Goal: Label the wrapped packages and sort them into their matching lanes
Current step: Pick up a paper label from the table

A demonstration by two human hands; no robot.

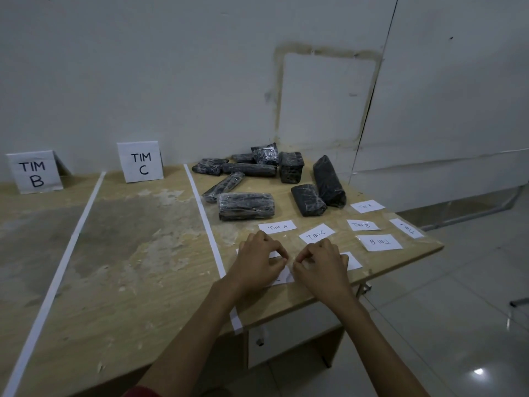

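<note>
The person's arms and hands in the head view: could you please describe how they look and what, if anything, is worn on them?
The left hand and right hand are bare, with no gloves, rings or watch visible. The left forearm and right forearm are uncovered as far as the frame shows. A scrap of red cloth shows at the bottom edge by the left arm, possibly clothing.

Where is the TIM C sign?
Head view, left of centre: the TIM C sign stands between the TIM B sign and the packages.

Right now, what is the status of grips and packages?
Left grip, right grip pinch one label. Packages piled, unlabelled. Nothing in the way.
</note>
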